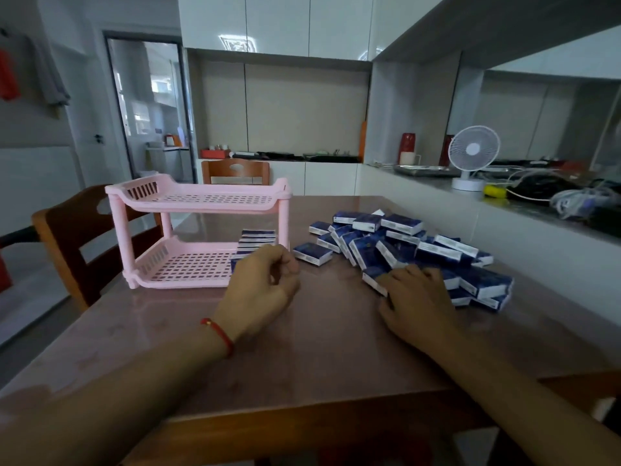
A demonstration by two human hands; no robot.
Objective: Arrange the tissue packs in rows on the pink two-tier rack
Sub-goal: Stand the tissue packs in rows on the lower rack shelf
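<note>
Two-tier rack (198, 230) left on table (302, 348), few packs (257, 240) in its lower tier, loose pack pile (403, 250) right, chairs (84, 237) behind rack

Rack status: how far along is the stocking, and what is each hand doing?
Barely started. Done: a short row of packs stands at the right end of the rack's bottom tier; the top tier shows none. In hand: the right hand rests its fingers on a pack at the near edge of the pile; the left hand, loosely curled by the rack, seems to hold nothing. Left: nearly the whole pile.
</note>
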